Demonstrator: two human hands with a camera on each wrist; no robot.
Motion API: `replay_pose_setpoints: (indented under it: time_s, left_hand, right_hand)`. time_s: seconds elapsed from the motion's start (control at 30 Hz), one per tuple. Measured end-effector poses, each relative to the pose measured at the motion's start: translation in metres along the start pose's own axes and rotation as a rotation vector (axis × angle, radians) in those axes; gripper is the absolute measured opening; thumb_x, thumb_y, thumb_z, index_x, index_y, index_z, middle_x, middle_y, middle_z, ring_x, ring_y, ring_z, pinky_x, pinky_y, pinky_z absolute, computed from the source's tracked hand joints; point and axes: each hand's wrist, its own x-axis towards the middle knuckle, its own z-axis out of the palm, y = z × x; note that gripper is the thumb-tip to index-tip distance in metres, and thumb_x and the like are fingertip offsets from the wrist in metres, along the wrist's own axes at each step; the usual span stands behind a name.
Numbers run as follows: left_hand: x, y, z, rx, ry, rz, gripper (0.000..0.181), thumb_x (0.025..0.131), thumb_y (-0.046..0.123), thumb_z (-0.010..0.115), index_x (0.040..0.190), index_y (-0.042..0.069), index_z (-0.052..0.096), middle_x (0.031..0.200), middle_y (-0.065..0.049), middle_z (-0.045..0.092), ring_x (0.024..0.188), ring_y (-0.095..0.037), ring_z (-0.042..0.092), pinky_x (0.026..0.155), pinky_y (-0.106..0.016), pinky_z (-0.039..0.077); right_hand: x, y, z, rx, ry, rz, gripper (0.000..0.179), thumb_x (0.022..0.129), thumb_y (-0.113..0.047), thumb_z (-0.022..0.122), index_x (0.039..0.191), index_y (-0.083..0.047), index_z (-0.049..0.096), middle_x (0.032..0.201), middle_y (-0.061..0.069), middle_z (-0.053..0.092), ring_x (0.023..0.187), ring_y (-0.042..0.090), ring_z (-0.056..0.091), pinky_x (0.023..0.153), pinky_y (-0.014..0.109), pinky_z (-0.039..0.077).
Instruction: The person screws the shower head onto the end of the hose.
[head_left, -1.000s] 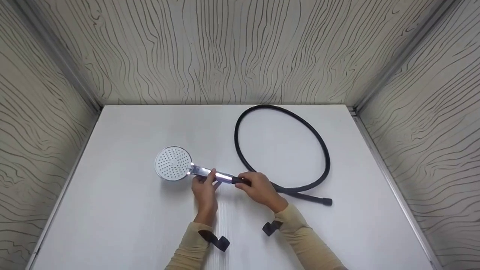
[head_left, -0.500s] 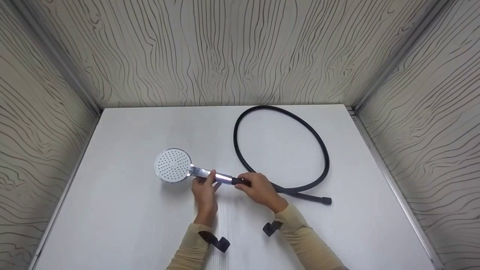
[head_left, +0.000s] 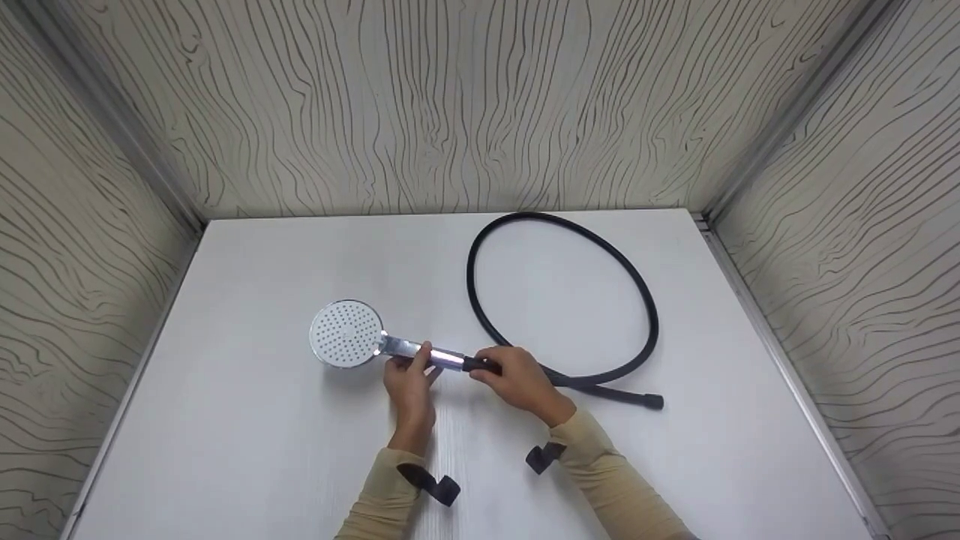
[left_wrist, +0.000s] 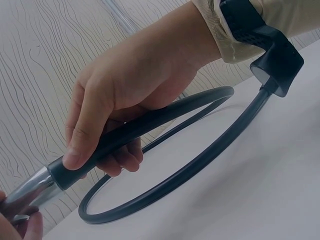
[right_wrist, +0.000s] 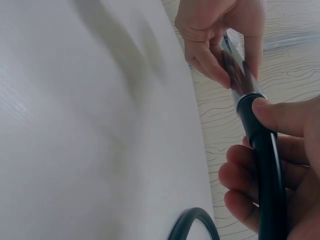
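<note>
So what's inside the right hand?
Held in the right hand is the black hose, its end against the silver handle. In the right wrist view, fingers curl around the hose; its surface under the thumb and fingers is covered.

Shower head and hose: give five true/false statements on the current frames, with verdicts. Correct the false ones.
1. The left hand holds the shower head by its handle. True.
2. The hose lies in a straight line. False: it forms a wide loop.
3. The right hand grips the hose near the handle. True.
4. The spray face is hidden in the head view. False: it shows fully there.
5. The hose's far end is held by neither hand. True.
</note>
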Motion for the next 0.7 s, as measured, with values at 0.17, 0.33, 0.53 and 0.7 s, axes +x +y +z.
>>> replay_pose_setpoints:
  time_s: [0.17, 0.33, 0.53, 0.7]
  left_hand:
    - [0.0009, -0.0010, -0.0002, -0.004, 0.004, -0.004, 0.044, 0.096, 0.017, 0.060, 0.128, -0.005, 0.041, 0.119, -0.020, 0.055, 0.108, -0.030, 0.064, 0.093, -0.039, 0.060]
    - [0.0019, -0.0019, -0.0012, 0.008, 0.000, -0.006, 0.045, 0.096, 0.017, 0.060, 0.130, -0.005, 0.041, 0.121, -0.021, 0.055, 0.110, -0.031, 0.063, 0.093, -0.039, 0.060]
    - [0.0028, -0.0026, -0.0015, -0.005, 0.009, -0.018, 0.046, 0.096, 0.016, 0.060, 0.131, -0.006, 0.040, 0.121, -0.022, 0.055, 0.112, -0.033, 0.063, 0.093, -0.039, 0.060]
    - [0.0044, -0.0038, -0.0025, -0.012, -0.004, -0.021, 0.048, 0.096, 0.017, 0.060, 0.132, -0.007, 0.039, 0.122, -0.023, 0.054, 0.114, -0.035, 0.062, 0.094, -0.039, 0.059]
  right_hand:
    - [0.0003, 0.0013, 0.0009, 0.010, 0.005, -0.013, 0.017, 0.091, -0.027, 0.068, 0.096, -0.011, 0.072, 0.078, -0.003, 0.065, 0.067, 0.005, 0.049, 0.059, 0.017, 0.044]
    - [0.0002, 0.0005, 0.0014, 0.017, 0.008, -0.012, 0.017, 0.091, -0.027, 0.068, 0.096, -0.011, 0.071, 0.079, -0.002, 0.065, 0.068, 0.006, 0.050, 0.060, 0.018, 0.044]
    - [0.0006, 0.0017, 0.0027, 0.021, 0.002, -0.012, 0.016, 0.091, -0.026, 0.068, 0.096, -0.011, 0.071, 0.079, -0.002, 0.065, 0.068, 0.006, 0.049, 0.061, 0.017, 0.044]
    - [0.0018, 0.0040, 0.0038, 0.030, 0.004, -0.024, 0.016, 0.091, -0.026, 0.069, 0.096, -0.010, 0.071, 0.078, -0.002, 0.064, 0.067, 0.004, 0.048, 0.059, 0.017, 0.044]
